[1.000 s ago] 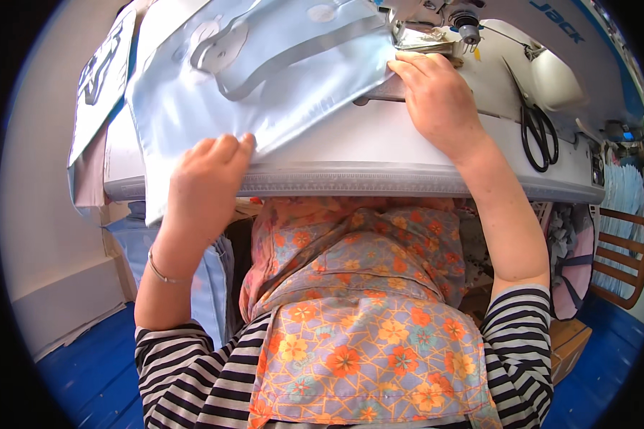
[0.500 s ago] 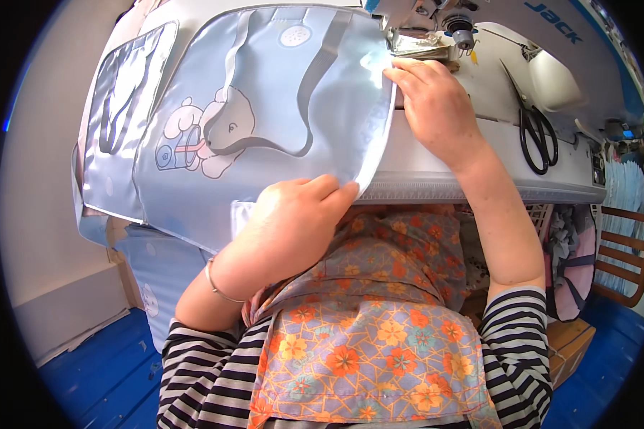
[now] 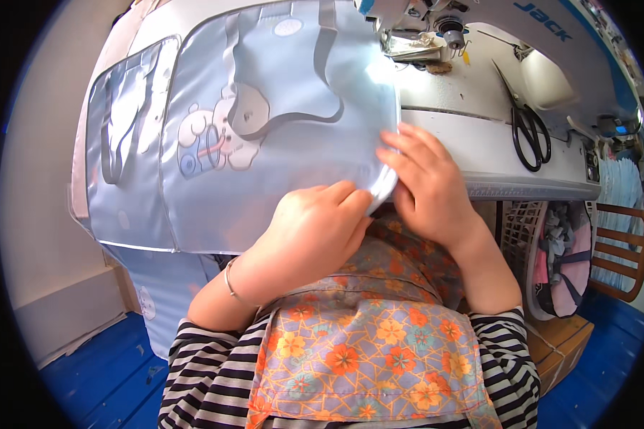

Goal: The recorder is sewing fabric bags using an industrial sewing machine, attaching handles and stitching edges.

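A shiny light-blue fabric panel (image 3: 265, 193) with a cartoon animal print and pale edging lies across the sewing machine table. Loose grey straps (image 3: 322, 79) curve over its upper part. My left hand (image 3: 315, 225) is closed on the near right corner, fingertips pinching the edging. Just to its right, my right hand (image 3: 433, 186) lies over the right edge, its fingers bent on top and the thumb lower down by the edge. The sewing machine head (image 3: 451, 28) stands beyond the panel's far right corner, its lamp lighting the cloth there.
Black-handled scissors (image 3: 528, 132) lie on the table (image 3: 451, 136) at the right. A second blue piece (image 3: 125, 143) with grey straps adjoins on the left. Below the table's right end are a white basket (image 3: 533, 250) with cloth scraps and a wooden chair (image 3: 626, 250).
My right hand has come down the panel's edge, away from the needle area, towards my left hand. The panel and my left hand have shifted slightly right, and the near corner is curved.
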`<action>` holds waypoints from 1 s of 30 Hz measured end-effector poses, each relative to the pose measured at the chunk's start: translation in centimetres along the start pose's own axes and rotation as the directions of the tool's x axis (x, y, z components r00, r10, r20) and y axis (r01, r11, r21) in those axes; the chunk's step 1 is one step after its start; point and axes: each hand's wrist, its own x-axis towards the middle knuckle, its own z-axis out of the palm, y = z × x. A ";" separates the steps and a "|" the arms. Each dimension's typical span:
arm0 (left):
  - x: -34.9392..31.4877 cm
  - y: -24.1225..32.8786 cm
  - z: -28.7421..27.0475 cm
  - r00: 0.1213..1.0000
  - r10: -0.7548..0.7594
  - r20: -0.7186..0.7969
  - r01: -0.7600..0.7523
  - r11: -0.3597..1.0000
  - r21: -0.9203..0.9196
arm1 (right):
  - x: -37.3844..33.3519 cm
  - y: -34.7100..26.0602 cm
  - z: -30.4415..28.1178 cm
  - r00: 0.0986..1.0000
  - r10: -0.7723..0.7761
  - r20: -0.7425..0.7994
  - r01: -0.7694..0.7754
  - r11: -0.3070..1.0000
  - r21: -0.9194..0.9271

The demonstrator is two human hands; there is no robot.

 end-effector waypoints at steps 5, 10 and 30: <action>-2.6 0.7 -0.8 0.999 0.031 0.019 -0.028 0.990 -0.137 | -1.2 -1.1 0.0 0.998 -0.047 -0.030 0.047 0.999 -0.011; -3.3 -0.1 0.8 0.987 0.082 -0.138 -0.057 0.983 0.174 | -0.4 0.2 0.7 0.991 -0.058 -0.119 0.060 0.998 0.009; -23.7 -11.2 -1.5 0.833 -0.405 -0.377 0.511 0.824 0.244 | -0.1 2.0 1.7 0.999 0.005 -0.050 -0.014 0.983 -0.186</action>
